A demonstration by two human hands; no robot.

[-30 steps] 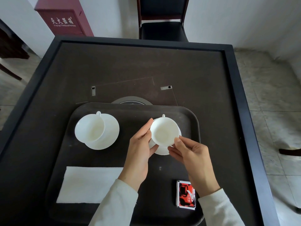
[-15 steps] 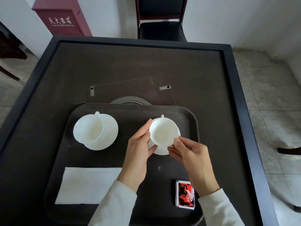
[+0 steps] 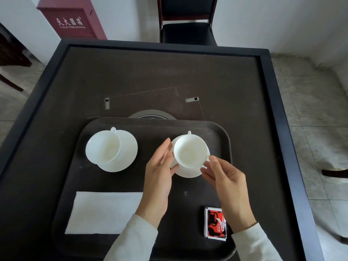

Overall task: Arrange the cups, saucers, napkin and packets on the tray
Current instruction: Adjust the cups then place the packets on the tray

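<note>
A dark tray (image 3: 216, 132) lies on the table. On its far left, a white cup (image 3: 102, 147) sits on a saucer (image 3: 128, 153). At the far right a second white cup (image 3: 190, 151) rests on its saucer (image 3: 188, 173), handle pointing away. My left hand (image 3: 160, 176) is just left of this cup, fingers straight, thumb at the saucer's edge. My right hand (image 3: 226, 178) hovers at its near right, fingers loosely curled, holding nothing. A white napkin (image 3: 103, 211) lies flat at the near left. Red and black packets (image 3: 215, 224) lie stacked at the near right.
The tray sits on a dark table with a raised black frame (image 3: 278, 129). A round metal plate (image 3: 152, 114) shows in the table just beyond the tray. A black chair (image 3: 188, 31) stands behind the table, and a red cabinet (image 3: 73, 21) at the back left.
Both hands have drawn slightly away from the right cup's rim. The cup and saucer stay in place on the tray.
</note>
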